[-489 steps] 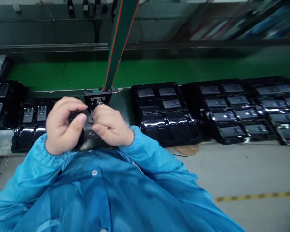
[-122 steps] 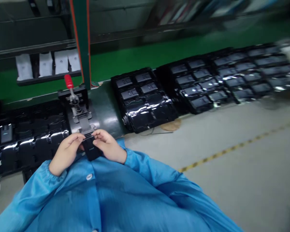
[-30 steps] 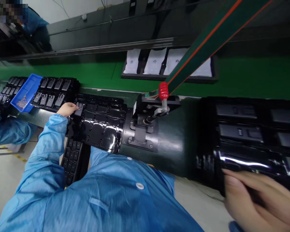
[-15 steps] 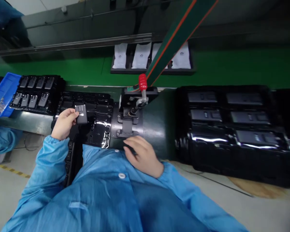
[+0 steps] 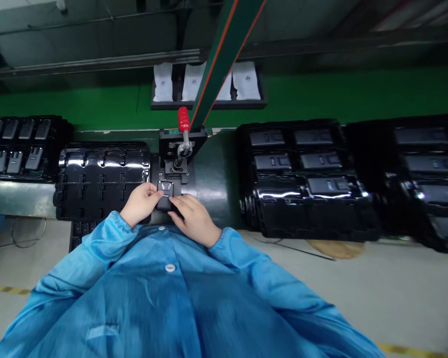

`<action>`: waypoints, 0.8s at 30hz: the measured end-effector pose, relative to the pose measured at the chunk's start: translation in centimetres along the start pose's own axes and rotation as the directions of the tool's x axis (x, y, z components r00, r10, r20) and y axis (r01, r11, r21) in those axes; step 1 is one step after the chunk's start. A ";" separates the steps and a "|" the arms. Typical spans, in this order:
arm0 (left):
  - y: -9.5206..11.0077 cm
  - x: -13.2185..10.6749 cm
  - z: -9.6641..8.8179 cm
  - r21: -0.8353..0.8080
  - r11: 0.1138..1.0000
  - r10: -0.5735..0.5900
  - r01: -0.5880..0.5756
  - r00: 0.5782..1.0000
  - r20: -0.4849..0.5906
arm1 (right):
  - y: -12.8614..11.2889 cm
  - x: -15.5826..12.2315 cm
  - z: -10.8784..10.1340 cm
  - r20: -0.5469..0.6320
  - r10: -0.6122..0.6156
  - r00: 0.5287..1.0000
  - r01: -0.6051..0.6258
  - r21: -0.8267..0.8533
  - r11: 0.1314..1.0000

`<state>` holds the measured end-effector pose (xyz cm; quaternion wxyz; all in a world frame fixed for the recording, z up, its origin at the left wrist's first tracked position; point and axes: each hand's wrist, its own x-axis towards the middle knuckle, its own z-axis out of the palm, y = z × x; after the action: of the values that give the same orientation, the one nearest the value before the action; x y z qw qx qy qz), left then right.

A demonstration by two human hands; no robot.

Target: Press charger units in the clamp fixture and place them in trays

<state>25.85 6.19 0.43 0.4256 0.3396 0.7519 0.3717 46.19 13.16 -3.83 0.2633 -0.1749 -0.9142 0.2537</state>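
A small black plastic casing [image 5: 166, 188] with pale lettering and two slots near its top lies at the base of a clamp fixture [image 5: 176, 176]. My left hand [image 5: 140, 204] pinches its left side, the thumb on its face. My right hand [image 5: 196, 219] has its fingertips closed against the lower right corner of the same casing. Whether anything else is under the right fingers is hidden. Above the casing, the fixture's toggle clamp stands with its red handle [image 5: 183, 119] upright. Left of the fixture is a black moulded tray [image 5: 102, 174] with bare pockets.
Another tray [image 5: 48, 171] at the far left holds several similar casings. Stacked black trays [image 5: 283, 189] on the right carry longer dark parts, with more trays [image 5: 392, 199] beyond. White pouches [image 5: 246, 82] sit in a holder behind the slanting green post [image 5: 224, 44].
My left hand has carried the casing rightward from over the tray to the fixture. My right hand has moved up to the casing. The view has shifted right.
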 end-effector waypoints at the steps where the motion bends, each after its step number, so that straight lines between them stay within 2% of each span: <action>1: 0.2 0.4 0.2 0.114 0.992 0.052 -0.052 0.999 0.002 | 0.5 -0.2 -0.2 0.012 0.004 1.000 -0.004 -0.014 1.000; 4: 1.3 1.4 0.7 0.421 0.890 0.173 -0.176 0.984 0.046 | 1.6 -0.5 -0.8 0.044 0.022 0.999 -0.020 -0.055 0.998; 10: 3.4 2.6 1.5 0.700 0.686 0.134 -0.201 0.980 0.149 | 2.9 -0.3 -1.3 0.051 0.058 0.997 -0.053 -0.093 0.994; 15: 4.1 3.0 1.8 0.785 0.589 0.088 -0.192 0.981 0.174 | 3.6 -0.1 -1.2 0.071 0.067 0.995 -0.062 -0.080 0.995; 24: 4.4 3.5 1.6 0.822 0.530 0.065 -0.210 0.976 0.207 | 3.7 0.1 -1.3 0.085 0.092 0.992 -0.086 -0.079 0.993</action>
<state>26.68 11.72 2.22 0.2359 0.5869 0.7741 -0.0278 47.57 16.69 -4.89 0.2041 -0.2138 -0.9252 0.2380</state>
